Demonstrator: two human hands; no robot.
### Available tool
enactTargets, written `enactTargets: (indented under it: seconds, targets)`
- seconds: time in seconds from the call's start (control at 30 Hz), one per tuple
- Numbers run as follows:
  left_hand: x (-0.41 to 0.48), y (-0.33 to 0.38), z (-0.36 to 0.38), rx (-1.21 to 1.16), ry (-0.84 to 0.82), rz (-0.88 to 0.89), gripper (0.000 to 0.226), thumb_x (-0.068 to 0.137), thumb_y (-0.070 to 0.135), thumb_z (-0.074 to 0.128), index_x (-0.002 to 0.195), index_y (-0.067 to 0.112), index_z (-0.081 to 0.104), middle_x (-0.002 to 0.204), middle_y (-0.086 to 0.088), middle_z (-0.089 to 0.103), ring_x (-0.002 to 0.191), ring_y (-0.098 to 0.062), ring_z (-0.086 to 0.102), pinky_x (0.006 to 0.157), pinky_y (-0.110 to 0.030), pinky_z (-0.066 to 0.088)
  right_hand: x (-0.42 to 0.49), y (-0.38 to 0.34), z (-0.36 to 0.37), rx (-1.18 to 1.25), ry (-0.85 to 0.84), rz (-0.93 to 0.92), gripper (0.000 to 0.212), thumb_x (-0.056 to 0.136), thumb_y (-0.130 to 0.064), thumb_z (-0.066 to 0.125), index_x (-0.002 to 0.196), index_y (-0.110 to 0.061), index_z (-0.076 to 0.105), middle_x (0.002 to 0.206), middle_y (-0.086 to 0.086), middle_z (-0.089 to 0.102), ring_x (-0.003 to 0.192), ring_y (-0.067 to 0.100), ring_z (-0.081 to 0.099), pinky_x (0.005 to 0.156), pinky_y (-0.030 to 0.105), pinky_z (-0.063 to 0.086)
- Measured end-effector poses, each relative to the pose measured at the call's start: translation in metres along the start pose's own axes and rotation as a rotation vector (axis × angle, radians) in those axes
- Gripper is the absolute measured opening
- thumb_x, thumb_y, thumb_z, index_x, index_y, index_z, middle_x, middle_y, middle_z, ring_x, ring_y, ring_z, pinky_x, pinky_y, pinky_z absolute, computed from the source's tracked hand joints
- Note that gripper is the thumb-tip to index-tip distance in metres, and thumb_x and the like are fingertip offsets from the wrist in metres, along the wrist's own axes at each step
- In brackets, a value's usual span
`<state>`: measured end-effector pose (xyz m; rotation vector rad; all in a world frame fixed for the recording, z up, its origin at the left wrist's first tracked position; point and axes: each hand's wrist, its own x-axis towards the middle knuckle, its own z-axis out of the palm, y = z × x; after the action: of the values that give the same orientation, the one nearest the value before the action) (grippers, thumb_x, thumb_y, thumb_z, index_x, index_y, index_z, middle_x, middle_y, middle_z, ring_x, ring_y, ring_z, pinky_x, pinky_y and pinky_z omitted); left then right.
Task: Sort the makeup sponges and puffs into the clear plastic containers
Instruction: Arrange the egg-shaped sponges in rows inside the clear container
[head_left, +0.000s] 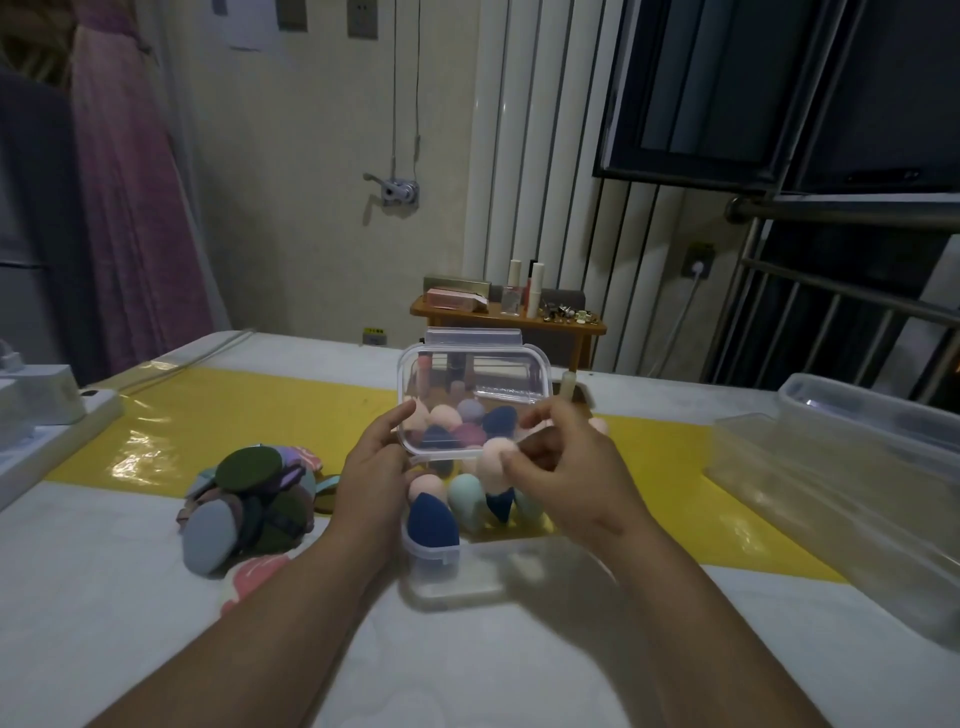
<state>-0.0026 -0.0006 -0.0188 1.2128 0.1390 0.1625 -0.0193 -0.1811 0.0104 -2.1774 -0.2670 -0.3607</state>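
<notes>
Both hands tilt a clear, round-cornered plastic lid (472, 400) above the open container (457, 566) — left hand (371, 462) pinching its left edge, right hand (566, 462) its right. Smooth teardrop sponges (434, 519) fill the container; flat matte puffs (249, 499) heap left of it.

A cream wall (291, 171) stands behind, with sockets (362, 18) along the top, two cords hanging to a metal crank (399, 191), and white vertical pipes (511, 156) to its right. At the right is a dark window (727, 78) above metal bars (831, 312), and at the left a pink curtain (130, 197). A small orange table (587, 327) with bottles (535, 288) stands by the wall beyond a white table (130, 597) crossed by a glossy yellow strip (234, 415); the light is dim.
</notes>
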Motion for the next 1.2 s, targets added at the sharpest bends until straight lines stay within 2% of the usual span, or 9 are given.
enactTargets:
  seconds: [0.1, 0.2, 0.33, 0.47, 0.6, 0.7, 0.9, 1.1, 1.2]
  targets:
    - [0.002, -0.002, 0.0, -0.015, 0.006, 0.0, 0.052, 0.093, 0.0, 0.036, 0.117, 0.035, 0.067, 0.115, 0.0, 0.07, 0.099, -0.026, 0.07, 0.08, -0.043, 0.06, 0.0, 0.0, 0.005, -0.116, -0.122, -0.017, 0.012, 0.085, -0.034, 0.068, 0.09, -0.032, 0.057, 0.083, -0.008, 0.07, 0.075, 0.006, 0.063, 0.062, 0.021, 0.05]
    - [0.003, -0.002, 0.001, -0.03, 0.013, 0.003, 0.052, 0.093, 0.0, 0.036, 0.118, 0.033, 0.067, 0.114, -0.001, 0.071, 0.097, -0.027, 0.071, 0.076, -0.041, 0.06, 0.0, 0.0, 0.006, -0.187, -0.219, -0.006, 0.01, 0.083, -0.037, 0.068, 0.084, -0.032, 0.059, 0.083, -0.009, 0.07, 0.079, 0.008, 0.065, 0.071, 0.031, 0.056]
    - [0.002, -0.002, 0.001, -0.037, 0.01, 0.004, 0.052, 0.094, 0.0, 0.035, 0.118, 0.033, 0.066, 0.109, 0.001, 0.072, 0.094, -0.025, 0.072, 0.07, -0.037, 0.06, 0.0, -0.005, 0.007, -0.26, -0.289, 0.013, 0.011, 0.084, -0.038, 0.067, 0.087, -0.033, 0.058, 0.084, -0.009, 0.068, 0.079, 0.008, 0.063, 0.066, 0.027, 0.051]
    - [0.003, -0.002, 0.001, -0.029, 0.008, 0.011, 0.051, 0.094, -0.001, 0.036, 0.118, 0.032, 0.066, 0.111, 0.0, 0.071, 0.095, -0.025, 0.071, 0.071, -0.037, 0.06, 0.001, -0.01, 0.008, -0.339, -0.338, 0.017, 0.013, 0.085, -0.038, 0.065, 0.087, -0.032, 0.054, 0.087, -0.008, 0.068, 0.082, 0.012, 0.062, 0.068, 0.029, 0.049]
    - [0.003, -0.003, 0.0, -0.025, 0.009, 0.006, 0.052, 0.093, -0.001, 0.036, 0.118, 0.033, 0.066, 0.113, 0.0, 0.071, 0.098, -0.026, 0.07, 0.079, -0.043, 0.061, 0.0, -0.012, 0.011, -0.4, -0.366, -0.005, 0.014, 0.087, -0.038, 0.062, 0.078, -0.03, 0.056, 0.084, -0.007, 0.065, 0.081, 0.013, 0.059, 0.066, 0.03, 0.046]
    - [0.003, -0.004, 0.0, -0.035, 0.003, -0.003, 0.052, 0.093, 0.0, 0.037, 0.114, 0.035, 0.068, 0.113, -0.001, 0.071, 0.1, -0.028, 0.07, 0.086, -0.05, 0.059, 0.001, -0.012, 0.01, -0.375, -0.375, 0.002, 0.007, 0.085, -0.033, 0.065, 0.079, -0.031, 0.066, 0.084, -0.008, 0.067, 0.081, 0.012, 0.06, 0.068, 0.027, 0.049]
    - [0.003, -0.004, 0.0, -0.036, 0.006, 0.002, 0.052, 0.092, 0.0, 0.037, 0.114, 0.035, 0.069, 0.114, -0.002, 0.071, 0.099, -0.029, 0.07, 0.085, -0.052, 0.059, 0.001, -0.011, 0.01, -0.36, -0.364, -0.001, 0.011, 0.081, -0.026, 0.072, 0.082, -0.033, 0.064, 0.089, -0.011, 0.066, 0.082, 0.007, 0.059, 0.065, 0.02, 0.044]
    - [0.001, -0.001, 0.001, -0.022, 0.008, 0.005, 0.05, 0.093, 0.0, 0.039, 0.119, 0.033, 0.066, 0.112, 0.001, 0.07, 0.098, -0.026, 0.07, 0.076, -0.041, 0.06, 0.0, -0.01, 0.008, -0.341, -0.334, 0.004, 0.011, 0.079, -0.025, 0.074, 0.081, -0.029, 0.064, 0.088, -0.008, 0.065, 0.078, 0.008, 0.058, 0.064, 0.022, 0.048]
    - [-0.001, 0.001, 0.002, -0.021, 0.008, 0.001, 0.049, 0.095, 0.001, 0.037, 0.12, 0.033, 0.065, 0.111, 0.002, 0.07, 0.096, -0.025, 0.07, 0.072, -0.038, 0.06, 0.0, -0.012, 0.006, -0.307, -0.338, 0.013, 0.013, 0.078, -0.024, 0.074, 0.079, -0.031, 0.063, 0.088, -0.009, 0.064, 0.075, 0.006, 0.056, 0.06, 0.019, 0.042]
